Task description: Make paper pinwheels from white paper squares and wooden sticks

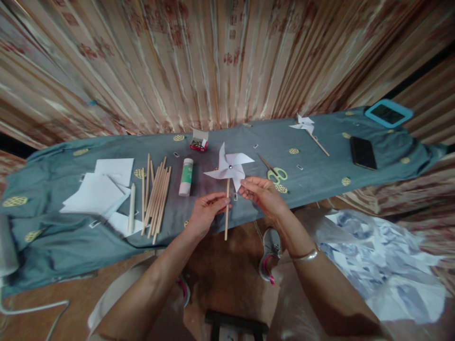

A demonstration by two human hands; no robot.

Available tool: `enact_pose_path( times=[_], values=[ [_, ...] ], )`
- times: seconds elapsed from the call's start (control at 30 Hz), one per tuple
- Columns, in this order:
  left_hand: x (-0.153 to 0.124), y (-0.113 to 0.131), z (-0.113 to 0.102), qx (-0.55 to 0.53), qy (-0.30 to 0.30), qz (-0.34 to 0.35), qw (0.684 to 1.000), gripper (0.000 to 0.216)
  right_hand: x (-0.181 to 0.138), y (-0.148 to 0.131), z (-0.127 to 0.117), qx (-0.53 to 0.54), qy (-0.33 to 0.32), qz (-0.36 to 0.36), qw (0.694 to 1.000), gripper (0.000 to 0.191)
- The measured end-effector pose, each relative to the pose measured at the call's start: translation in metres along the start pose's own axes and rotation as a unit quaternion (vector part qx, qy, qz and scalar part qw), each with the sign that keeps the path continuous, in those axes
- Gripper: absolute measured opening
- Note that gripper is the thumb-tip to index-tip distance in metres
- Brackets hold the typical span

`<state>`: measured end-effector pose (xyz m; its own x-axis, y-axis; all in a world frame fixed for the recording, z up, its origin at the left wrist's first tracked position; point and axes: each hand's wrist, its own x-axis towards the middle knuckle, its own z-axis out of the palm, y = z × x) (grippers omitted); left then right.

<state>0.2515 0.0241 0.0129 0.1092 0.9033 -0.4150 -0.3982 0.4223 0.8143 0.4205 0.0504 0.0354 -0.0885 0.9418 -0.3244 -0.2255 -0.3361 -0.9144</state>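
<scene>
A white paper pinwheel (230,166) with a pin at its centre is mounted on a wooden stick (226,222). The fingers of my left hand (206,213) pinch that stick below the blades. My right hand (261,194) has its thumb and fingers closed at the tip of the lower right blade. Left of the pinwheel stands a green and white glue stick (186,177). Behind it is an open small box of pins (199,140). Scissors with green handles (276,174) lie just beyond my right hand.
Several wooden sticks (156,199), stacked white paper (94,194) and a white rod (131,208) lie at the left. A finished pinwheel (306,125), a dark phone (362,152) and a blue-framed device (388,113) lie at the right. A bag of paper scraps (387,265) sits below the cloth-covered table (256,135).
</scene>
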Motion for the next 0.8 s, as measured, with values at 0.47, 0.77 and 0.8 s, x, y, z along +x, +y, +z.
enact_pose_path(
  times=[0.47,0.77,0.8],
  values=[
    [-0.0003,0.0002,0.0008,0.007,-0.006,0.005,1.000,0.044,-0.0028,0.0033,0.0050,-0.001,-0.030,0.001,1.000,0.037],
    [0.0008,-0.0015,0.0006,0.005,-0.007,0.006,1.000,0.043,-0.0052,0.0024,0.0095,-0.012,-0.048,-0.004,0.999,0.036],
    [0.0007,-0.0016,0.0005,0.006,-0.007,0.006,1.000,0.043,-0.0052,0.0022,0.0098,-0.012,-0.048,-0.004,0.999,0.036]
  ],
)
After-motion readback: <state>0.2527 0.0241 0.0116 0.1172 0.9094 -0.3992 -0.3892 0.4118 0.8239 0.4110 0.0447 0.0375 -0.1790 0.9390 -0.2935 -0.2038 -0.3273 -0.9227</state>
